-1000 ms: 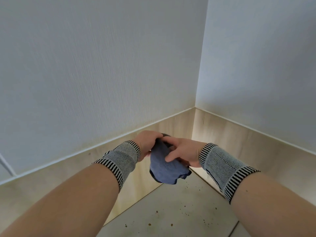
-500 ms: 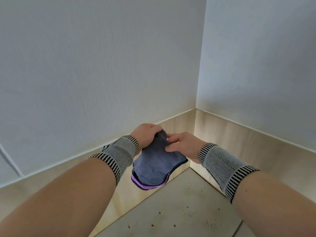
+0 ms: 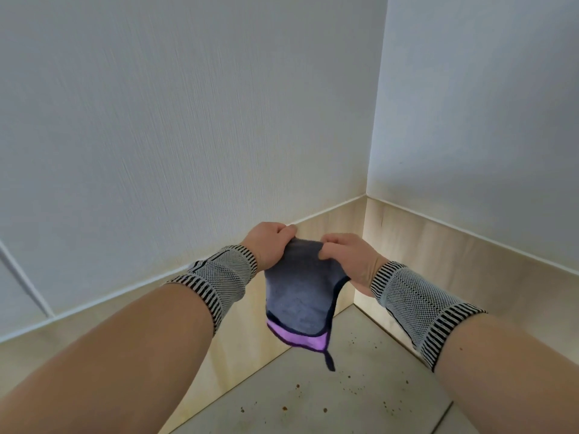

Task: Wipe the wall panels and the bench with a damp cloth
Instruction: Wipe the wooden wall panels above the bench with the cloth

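Pale grey bench surface in the corner, small brown crumbs scattered across it

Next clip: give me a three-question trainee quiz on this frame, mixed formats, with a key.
1. True or false: the cloth is pressed flat against a wall panel.
2. Multiple choice: which hands hold the cloth? A. only the left hand B. only the right hand C. both hands, at its top edge
3. Fill in: the small brown crumbs lie on the ____ surface below the hands.

Key: 1. false, it hangs in the air between the hands, touching no panel. 2. C. 3. grey.
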